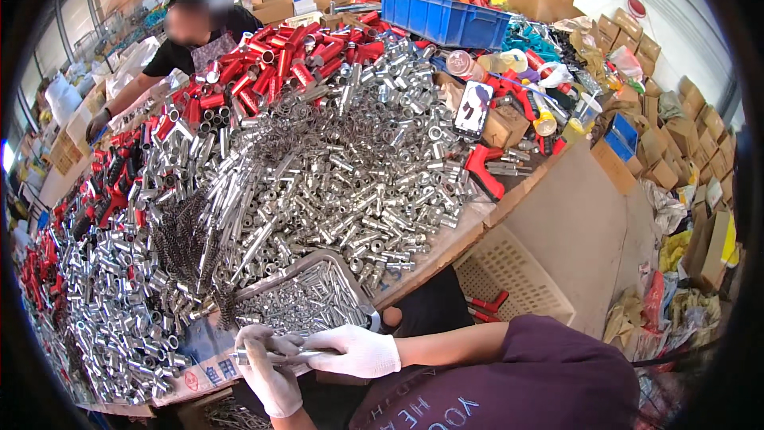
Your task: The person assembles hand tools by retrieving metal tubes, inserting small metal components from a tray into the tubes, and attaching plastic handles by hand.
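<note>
A shiny metal piece (285,359) is between the two gloved hands, just in front of the tray (356,287). The left hand (269,374) curls around one end and the right hand (348,350) grips the other, probably so it can't wobble. The tray holds tiny metal bits (so many!), maybe to keep them out of the big silver pile (342,199) beyond.

This is a workshop for assembling hardware: loose metal parts (374,191) and red tubes (306,76) lie heaped across a broad surface (447,245), with a co-worker (213,36) beyond, a blue crate (446,20) at the back, and cardboard boxes (692,143) piled by a pale wall (684,20).
</note>
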`<state>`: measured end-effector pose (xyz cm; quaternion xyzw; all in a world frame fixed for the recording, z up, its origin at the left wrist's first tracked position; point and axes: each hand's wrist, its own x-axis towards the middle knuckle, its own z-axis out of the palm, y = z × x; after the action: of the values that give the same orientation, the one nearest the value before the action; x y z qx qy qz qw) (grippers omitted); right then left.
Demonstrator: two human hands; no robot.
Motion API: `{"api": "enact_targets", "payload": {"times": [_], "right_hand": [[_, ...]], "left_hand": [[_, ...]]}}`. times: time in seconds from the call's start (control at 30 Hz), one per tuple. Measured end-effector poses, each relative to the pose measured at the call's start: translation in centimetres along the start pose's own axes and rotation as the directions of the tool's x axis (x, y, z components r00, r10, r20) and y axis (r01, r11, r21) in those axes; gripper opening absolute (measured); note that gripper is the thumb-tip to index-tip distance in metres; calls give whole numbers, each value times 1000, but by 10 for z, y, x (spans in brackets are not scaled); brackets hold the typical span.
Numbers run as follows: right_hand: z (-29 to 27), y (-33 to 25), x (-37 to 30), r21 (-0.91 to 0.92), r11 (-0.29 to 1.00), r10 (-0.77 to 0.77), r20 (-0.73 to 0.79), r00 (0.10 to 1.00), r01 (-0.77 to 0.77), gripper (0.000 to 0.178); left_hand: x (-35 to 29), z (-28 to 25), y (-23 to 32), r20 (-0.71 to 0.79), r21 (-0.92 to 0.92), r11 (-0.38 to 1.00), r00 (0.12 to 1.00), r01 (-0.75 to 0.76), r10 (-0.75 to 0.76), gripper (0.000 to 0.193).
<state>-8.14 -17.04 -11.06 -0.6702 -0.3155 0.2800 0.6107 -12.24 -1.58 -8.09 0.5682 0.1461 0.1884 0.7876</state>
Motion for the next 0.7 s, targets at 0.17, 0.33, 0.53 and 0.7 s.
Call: {"api": "enact_targets", "payload": {"times": [0.17, 0.33, 0.53, 0.7], "right_hand": [[4, 3, 1, 75, 997, 7, -84, 996, -1, 34], [-5, 8, -2, 140, 990, -6, 24, 1000, 2, 35], [-15, -5, -5, 46, 990, 123, 167, 978, -132, 41], [-14, -8, -4, 22, 999, -46, 108, 993, 43, 35]], "left_hand": [[2, 2, 1, -49, -5, 998, 997, 63, -63, 36], [2, -1, -2, 22, 18, 1000, 999, -23, 23, 36], [-8, 10, 4, -5, 86, 995, 999, 45, -45, 34], [3, 5, 8, -158, -60, 994, 982, 91, -99, 28]]}}
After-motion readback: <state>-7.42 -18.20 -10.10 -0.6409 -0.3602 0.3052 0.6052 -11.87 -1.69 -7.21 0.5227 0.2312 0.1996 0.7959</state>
